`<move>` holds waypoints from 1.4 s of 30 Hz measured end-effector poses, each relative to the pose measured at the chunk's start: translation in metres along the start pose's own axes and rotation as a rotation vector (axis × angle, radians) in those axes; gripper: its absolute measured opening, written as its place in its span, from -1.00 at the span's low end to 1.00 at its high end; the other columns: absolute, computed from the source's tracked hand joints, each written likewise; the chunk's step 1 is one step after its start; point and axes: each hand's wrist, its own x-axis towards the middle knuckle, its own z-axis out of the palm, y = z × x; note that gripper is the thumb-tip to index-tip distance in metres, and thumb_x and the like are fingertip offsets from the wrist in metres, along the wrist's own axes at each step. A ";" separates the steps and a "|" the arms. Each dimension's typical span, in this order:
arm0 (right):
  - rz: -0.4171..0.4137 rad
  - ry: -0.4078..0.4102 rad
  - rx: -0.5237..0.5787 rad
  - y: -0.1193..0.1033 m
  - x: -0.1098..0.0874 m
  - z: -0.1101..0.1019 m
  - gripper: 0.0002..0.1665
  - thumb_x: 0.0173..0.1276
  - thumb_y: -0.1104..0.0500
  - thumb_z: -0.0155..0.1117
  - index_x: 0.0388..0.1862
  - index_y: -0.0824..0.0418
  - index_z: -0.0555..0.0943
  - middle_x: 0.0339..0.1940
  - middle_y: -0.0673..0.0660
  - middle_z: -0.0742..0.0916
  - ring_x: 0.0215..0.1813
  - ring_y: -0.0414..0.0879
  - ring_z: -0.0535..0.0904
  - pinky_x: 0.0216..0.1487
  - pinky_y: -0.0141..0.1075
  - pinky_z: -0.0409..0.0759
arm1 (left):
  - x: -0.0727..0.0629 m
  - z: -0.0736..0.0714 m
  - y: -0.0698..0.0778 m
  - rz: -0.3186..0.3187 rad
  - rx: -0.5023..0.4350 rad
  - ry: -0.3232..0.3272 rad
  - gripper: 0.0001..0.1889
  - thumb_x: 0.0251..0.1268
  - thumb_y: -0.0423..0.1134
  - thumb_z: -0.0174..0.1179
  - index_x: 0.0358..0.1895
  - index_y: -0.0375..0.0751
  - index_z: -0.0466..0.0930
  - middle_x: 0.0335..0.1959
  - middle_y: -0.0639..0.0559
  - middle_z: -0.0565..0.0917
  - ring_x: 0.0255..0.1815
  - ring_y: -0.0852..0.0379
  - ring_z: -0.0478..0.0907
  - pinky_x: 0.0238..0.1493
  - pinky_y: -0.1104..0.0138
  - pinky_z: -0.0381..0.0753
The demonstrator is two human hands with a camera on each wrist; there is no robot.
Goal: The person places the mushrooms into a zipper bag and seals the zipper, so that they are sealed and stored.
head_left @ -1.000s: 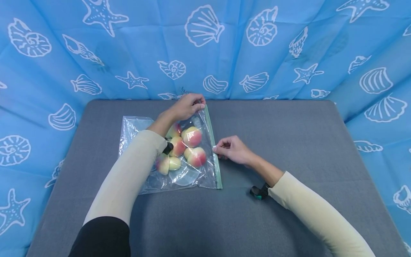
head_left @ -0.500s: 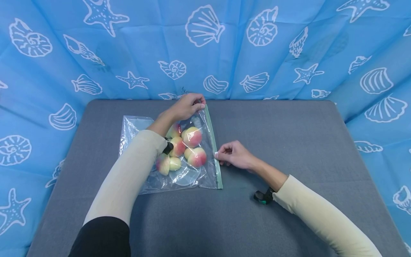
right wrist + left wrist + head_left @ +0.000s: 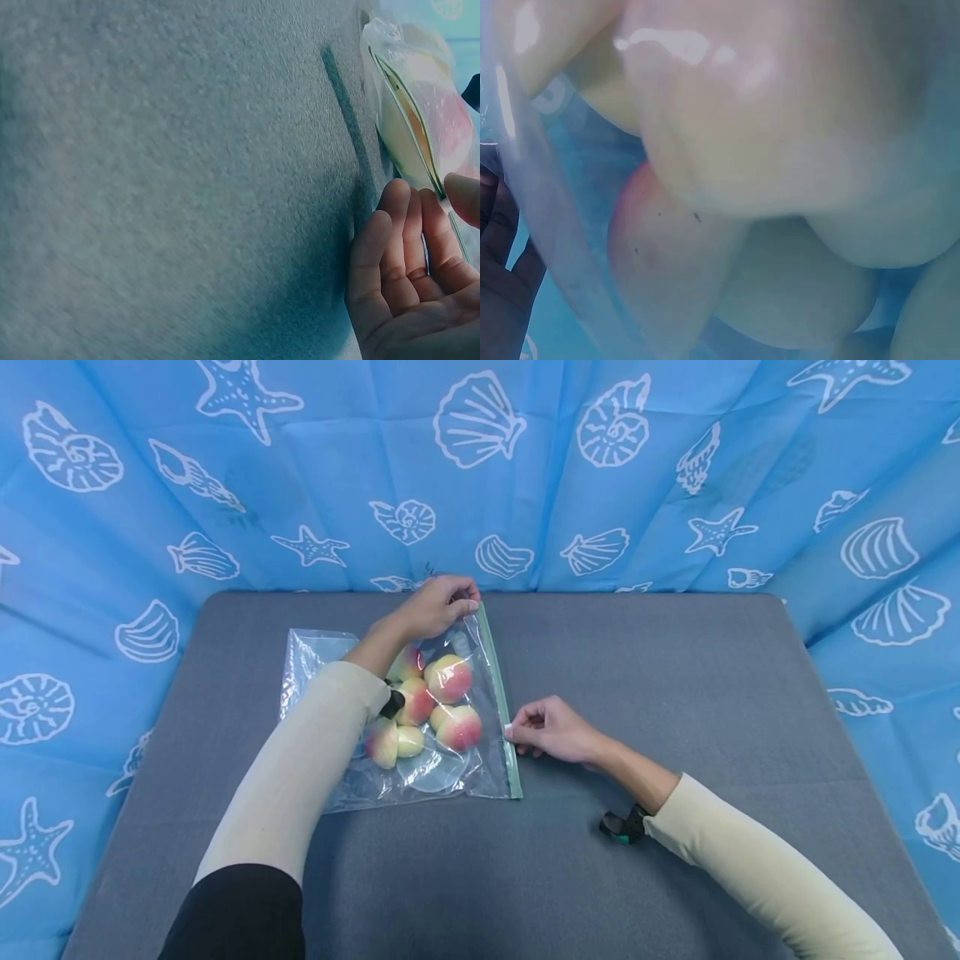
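A clear zip bag (image 3: 486,778) lies flat at the left of the table, with several yellow-and-pink peaches (image 3: 450,678) inside. A green zip strip (image 3: 492,656) runs down its right edge. At the strip's far end, my left hand (image 3: 435,607) pinches the bag's corner. Lower down, my right hand (image 3: 555,731) pinches the small white slider (image 3: 509,732) between thumb and index finger. In the right wrist view the bag's mouth (image 3: 411,112) gapes on one side of these fingertips. Peaches (image 3: 780,112) behind plastic fill the left wrist view, with my left fingers at its left edge.
A grey cloth covers the table (image 3: 675,660). A blue curtain (image 3: 525,485) with white shell prints stands behind and at both sides. My left forearm (image 3: 300,768) crosses over the bag and hides part of it.
My right hand has slid the slider down the green strip toward the near end. My left hand keeps its grip at the far corner, and the peaches stay where they were.
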 end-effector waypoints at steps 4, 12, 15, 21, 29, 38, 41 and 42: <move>0.003 -0.010 -0.005 0.000 -0.003 0.001 -0.82 0.40 0.19 0.31 -0.31 0.32 0.68 -0.42 0.17 0.74 -0.33 -0.01 0.66 -0.33 -0.26 0.64 | 0.000 -0.001 0.001 -0.006 0.000 -0.006 -0.89 0.53 -0.34 0.06 -0.22 -0.28 0.51 -0.39 -0.10 0.56 -0.33 0.00 0.52 -0.27 0.27 0.48; -0.005 -0.027 -0.005 0.003 -0.011 0.004 -0.81 0.39 0.20 0.31 -0.34 0.32 0.67 -0.43 0.15 0.75 -0.37 -0.05 0.66 -0.37 -0.28 0.63 | 0.002 0.000 -0.001 -0.006 -0.005 -0.003 -0.89 0.53 -0.35 0.05 -0.23 -0.29 0.51 -0.39 -0.12 0.56 -0.34 0.01 0.51 -0.28 0.28 0.47; -0.001 -0.033 -0.005 0.005 -0.013 0.006 -0.81 0.39 0.19 0.31 -0.34 0.32 0.67 -0.44 0.14 0.75 -0.37 -0.04 0.66 -0.38 -0.30 0.62 | 0.002 -0.001 -0.001 -0.008 0.000 -0.001 -0.89 0.53 -0.35 0.06 -0.23 -0.29 0.51 -0.39 -0.11 0.56 -0.34 0.01 0.52 -0.27 0.28 0.47; 0.009 -0.056 0.003 0.007 -0.021 0.007 -0.79 0.40 0.19 0.30 -0.36 0.33 0.66 -0.46 0.16 0.73 -0.39 -0.03 0.64 -0.44 -0.30 0.60 | 0.001 -0.001 0.000 -0.009 0.010 0.002 -0.89 0.53 -0.32 0.06 -0.23 -0.25 0.51 -0.41 -0.10 0.56 -0.35 0.01 0.51 -0.30 0.28 0.45; 0.010 -0.157 -0.002 0.010 -0.025 0.005 -0.78 0.40 0.21 0.31 -0.38 0.36 0.66 -0.50 0.23 0.72 -0.43 -0.04 0.64 -0.53 -0.34 0.56 | 0.001 0.000 0.001 -0.002 0.010 0.003 -0.89 0.53 -0.31 0.07 -0.23 -0.24 0.51 -0.42 -0.09 0.56 -0.37 0.02 0.50 -0.33 0.28 0.43; -0.001 -0.234 0.001 0.009 -0.032 0.011 -0.76 0.39 0.22 0.31 -0.45 0.35 0.64 -0.56 0.23 0.71 -0.48 -0.01 0.67 -0.59 -0.35 0.54 | 0.000 0.001 0.002 0.014 0.003 0.009 -0.89 0.53 -0.32 0.07 -0.23 -0.27 0.51 -0.44 -0.11 0.56 -0.38 0.00 0.50 -0.30 0.28 0.42; 0.002 -0.250 0.003 0.009 -0.034 0.013 -0.76 0.40 0.23 0.30 -0.44 0.37 0.64 -0.55 0.22 0.71 -0.48 0.00 0.68 -0.59 -0.35 0.55 | 0.000 0.001 0.002 0.017 0.009 0.013 -0.89 0.53 -0.32 0.07 -0.23 -0.27 0.51 -0.44 -0.11 0.56 -0.37 -0.01 0.51 -0.30 0.27 0.42; 0.002 -0.255 0.001 0.009 -0.035 0.013 -0.76 0.39 0.24 0.30 -0.44 0.38 0.64 -0.54 0.22 0.71 -0.48 0.01 0.68 -0.59 -0.35 0.55 | 0.000 0.001 0.002 0.018 0.008 0.014 -0.89 0.53 -0.33 0.07 -0.23 -0.27 0.51 -0.44 -0.12 0.56 -0.37 -0.01 0.51 -0.30 0.27 0.42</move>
